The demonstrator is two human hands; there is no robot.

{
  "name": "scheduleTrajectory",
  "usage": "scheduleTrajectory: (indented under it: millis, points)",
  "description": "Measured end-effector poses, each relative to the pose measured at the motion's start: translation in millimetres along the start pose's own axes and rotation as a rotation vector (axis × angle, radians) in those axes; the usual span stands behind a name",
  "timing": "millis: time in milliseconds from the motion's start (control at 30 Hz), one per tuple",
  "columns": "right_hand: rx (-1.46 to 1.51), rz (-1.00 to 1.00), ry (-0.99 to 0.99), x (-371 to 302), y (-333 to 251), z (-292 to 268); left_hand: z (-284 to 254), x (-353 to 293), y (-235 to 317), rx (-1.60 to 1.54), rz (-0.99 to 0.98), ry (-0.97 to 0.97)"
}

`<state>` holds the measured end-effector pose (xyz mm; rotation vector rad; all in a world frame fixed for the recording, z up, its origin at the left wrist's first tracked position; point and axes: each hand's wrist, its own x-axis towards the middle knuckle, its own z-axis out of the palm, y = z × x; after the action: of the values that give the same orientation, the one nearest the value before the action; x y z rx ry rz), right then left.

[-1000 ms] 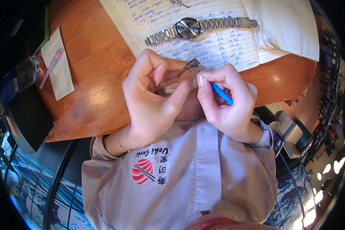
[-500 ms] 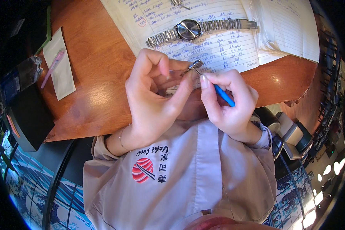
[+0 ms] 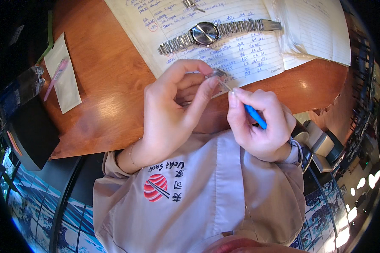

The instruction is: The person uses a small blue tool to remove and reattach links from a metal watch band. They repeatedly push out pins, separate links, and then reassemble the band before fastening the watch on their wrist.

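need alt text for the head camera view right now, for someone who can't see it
A person's left hand pinches a small metal piece while the right hand holds a blue-handled tool pointing toward it. Beyond them, a metal wristwatch lies on an open handwritten notebook on a wooden table.

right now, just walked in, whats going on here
A person sits at a wooden table, working with both hands. The left hand pinches a small metal piece, and the right hand grips a blue tool whose thin tip points at that piece. A watch lies face up on an open notebook, its metal strap stretched out flat. Off to the left, a pink pen lies across a white packet.
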<state>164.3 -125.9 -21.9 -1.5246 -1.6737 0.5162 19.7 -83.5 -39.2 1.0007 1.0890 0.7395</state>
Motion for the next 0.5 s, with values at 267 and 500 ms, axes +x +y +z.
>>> scheduleTrajectory:
  millis: [267,500]
  points:
    - [-0.035,0.019,-0.019,0.8,0.5,-0.8,-5.5,-0.3,4.1,-0.016,-0.083,-0.068]
    - [-0.035,0.039,0.007,-1.0,1.2,-0.6,-6.5,-0.1,7.6,-0.121,-0.139,-0.081]
